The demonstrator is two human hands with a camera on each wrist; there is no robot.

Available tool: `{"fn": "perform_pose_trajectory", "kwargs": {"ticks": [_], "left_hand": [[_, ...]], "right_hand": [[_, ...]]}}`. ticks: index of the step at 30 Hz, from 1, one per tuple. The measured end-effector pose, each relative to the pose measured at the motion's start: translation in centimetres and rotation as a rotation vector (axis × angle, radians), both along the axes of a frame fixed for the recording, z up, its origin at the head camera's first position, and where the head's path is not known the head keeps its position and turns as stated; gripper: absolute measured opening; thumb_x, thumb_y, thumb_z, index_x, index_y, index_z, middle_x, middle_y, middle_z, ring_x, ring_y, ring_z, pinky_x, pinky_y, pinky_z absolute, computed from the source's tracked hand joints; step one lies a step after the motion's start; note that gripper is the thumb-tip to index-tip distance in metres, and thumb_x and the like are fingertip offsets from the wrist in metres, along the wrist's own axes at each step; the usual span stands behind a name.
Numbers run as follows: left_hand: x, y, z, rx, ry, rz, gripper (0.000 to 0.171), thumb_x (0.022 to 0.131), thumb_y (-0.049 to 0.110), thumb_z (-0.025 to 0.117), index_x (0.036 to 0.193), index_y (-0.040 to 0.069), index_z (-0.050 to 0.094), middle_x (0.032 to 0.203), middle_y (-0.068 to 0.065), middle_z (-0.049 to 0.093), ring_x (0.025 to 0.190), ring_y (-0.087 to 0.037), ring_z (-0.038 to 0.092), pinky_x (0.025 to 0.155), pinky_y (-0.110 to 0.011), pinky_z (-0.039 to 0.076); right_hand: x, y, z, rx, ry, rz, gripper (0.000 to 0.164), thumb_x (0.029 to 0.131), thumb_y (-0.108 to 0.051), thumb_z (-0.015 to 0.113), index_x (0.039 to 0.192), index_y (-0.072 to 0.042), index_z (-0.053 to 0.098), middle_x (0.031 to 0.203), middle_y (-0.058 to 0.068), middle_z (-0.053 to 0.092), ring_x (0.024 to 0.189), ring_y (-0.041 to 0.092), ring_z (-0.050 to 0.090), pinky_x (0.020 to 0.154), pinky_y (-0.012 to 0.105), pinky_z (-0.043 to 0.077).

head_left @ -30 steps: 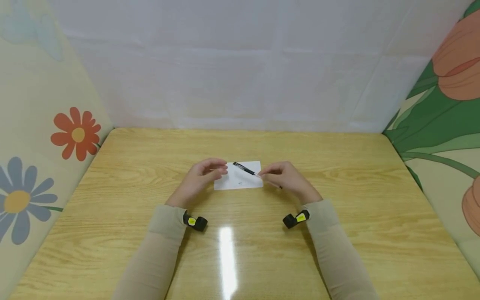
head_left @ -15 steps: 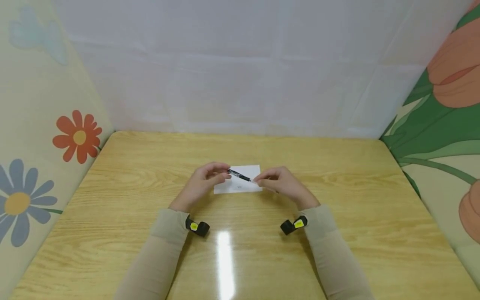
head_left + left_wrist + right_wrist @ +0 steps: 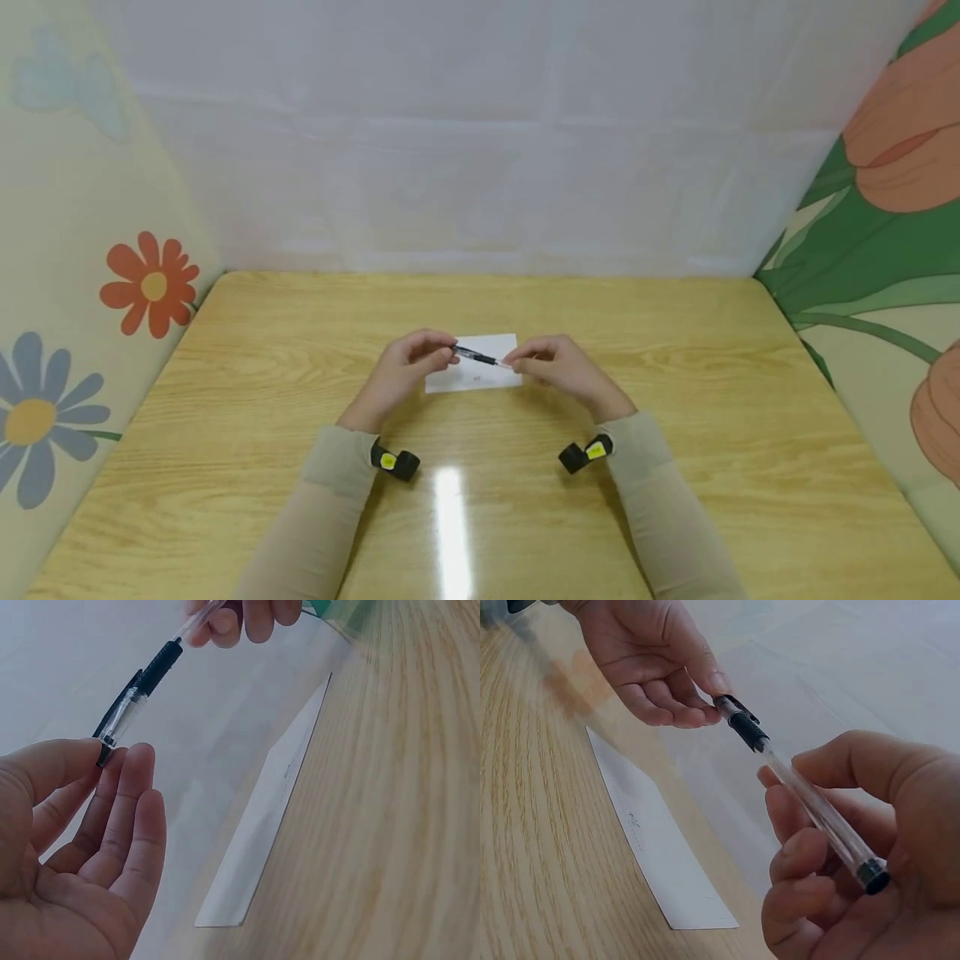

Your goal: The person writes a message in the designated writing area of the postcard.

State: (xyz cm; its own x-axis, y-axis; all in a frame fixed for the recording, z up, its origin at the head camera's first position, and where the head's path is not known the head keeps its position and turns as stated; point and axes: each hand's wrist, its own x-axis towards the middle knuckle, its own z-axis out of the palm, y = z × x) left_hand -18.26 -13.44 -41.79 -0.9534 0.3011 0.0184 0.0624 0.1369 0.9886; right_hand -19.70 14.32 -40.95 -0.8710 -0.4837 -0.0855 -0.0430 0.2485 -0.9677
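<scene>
Pen [image 3: 804,793], slender clear plastic, bridges both hands [image 3: 397,371] [image 3: 567,371] above rectangular white paper [image 3: 465,374].

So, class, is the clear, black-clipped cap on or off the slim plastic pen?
On: in the left wrist view, the cap sits over one end of the pen, right against its black grip.

Clock centred on the paper [image 3: 461,382], 12 = away from me. Paper lies on the bench [image 3: 525,517]. Pen [image 3: 476,356] is above it, clear of the surface, running about 10 to 4: clip end in my left fingers [image 3: 67,763] at 9, other end in my right fingers [image 3: 855,765] at 3. Left wrist camera [image 3: 405,464] at 7–8, right wrist camera [image 3: 573,458] at 4. Backdrop [image 3: 465,183] at 12, behind the bench. Left panel [image 3: 90,217] 9–10, right panel [image 3: 862,275] 2–3.
</scene>
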Motion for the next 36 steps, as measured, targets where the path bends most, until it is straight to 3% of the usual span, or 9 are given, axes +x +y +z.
{"fn": "perform_pose_trajectory", "kwargs": {"ticks": [5,10,18,21,25,31,36], "left_hand": [[0.13,-0.03,0.09,0.005,0.000,0.022,0.030,0.102,0.009,0.061,0.126,-0.009,0.062,0.116,-0.027,0.067,0.098,-0.012,0.068,0.093,-0.027,0.055],[0.14,-0.12,0.11,0.017,-0.015,0.025,0.029,0.102,0.011,0.062,0.125,-0.007,0.063,0.116,-0.025,0.066,0.099,-0.014,0.068,0.093,-0.030,0.056],[0.02,-0.43,0.09,0.060,-0.046,0.031,0.031,0.103,0.019,0.063,0.126,-0.003,0.063,0.116,-0.018,0.067,0.103,-0.018,0.068,0.096,-0.029,0.055],[-0.01,-0.45,0.09,0.083,-0.053,0.027,0.032,0.103,0.019,0.063,0.127,-0.003,0.062,0.117,-0.016,0.066,0.104,-0.018,0.069,0.097,-0.030,0.054],[0.07,-0.40,0.18,0.114,-0.069,0.019,0.034,0.103,0.018,0.062,0.128,-0.004,0.060,0.119,-0.013,0.065,0.105,-0.016,0.069,0.099,-0.030,0.053],[-0.06,-0.33,0.12,0.197,-0.084,0.031,0.031,0.104,0.013,0.060,0.127,-0.006,0.059,0.113,-0.005,0.065,0.102,-0.012,0.069,0.099,-0.029,0.053],[-0.08,-0.26,0.00,0.300,-0.114,0.053,0.019,0.104,0.008,0.058,0.121,0.001,0.063,0.111,-0.003,0.066,0.102,-0.013,0.069,0.099,-0.029,0.053]], "right_hand": [[0.07,-0.02,-0.02,-0.039,-0.011,-0.001,0.021,0.100,-0.010,0.065,0.113,0.004,0.073,0.064,0.003,0.048,0.055,0.012,0.038,0.055,0.031,0.036],[0.13,0.09,-0.07,-0.075,-0.017,0.003,0.022,0.102,-0.012,0.062,0.112,0.006,0.072,0.077,0.010,0.060,0.057,0.012,0.040,0.057,0.031,0.039],[-0.02,0.46,0.12,-0.169,-0.016,0.010,0.025,0.103,-0.013,0.059,0.110,0.008,0.071,0.080,0.006,0.065,0.064,0.013,0.050,0.058,0.028,0.039],[-0.08,0.54,0.20,-0.204,-0.037,-0.007,0.021,0.102,-0.012,0.058,0.108,0.003,0.072,0.097,0.000,0.070,0.080,0.012,0.061,0.069,0.024,0.050],[-0.13,0.48,0.25,-0.266,-0.068,-0.021,0.017,0.102,-0.008,0.057,0.104,-0.004,0.073,0.104,0.000,0.069,0.091,0.009,0.065,0.086,0.023,0.055],[-0.13,0.53,0.31,-0.345,-0.095,0.019,0.020,0.103,-0.005,0.053,0.105,-0.004,0.073,0.090,0.002,0.065,0.078,0.011,0.059,0.076,0.026,0.055],[0.00,0.42,0.25,-0.385,-0.129,0.020,0.018,0.102,-0.005,0.055,0.104,-0.008,0.073,0.092,0.004,0.068,0.078,0.012,0.062,0.074,0.026,0.056]]}}
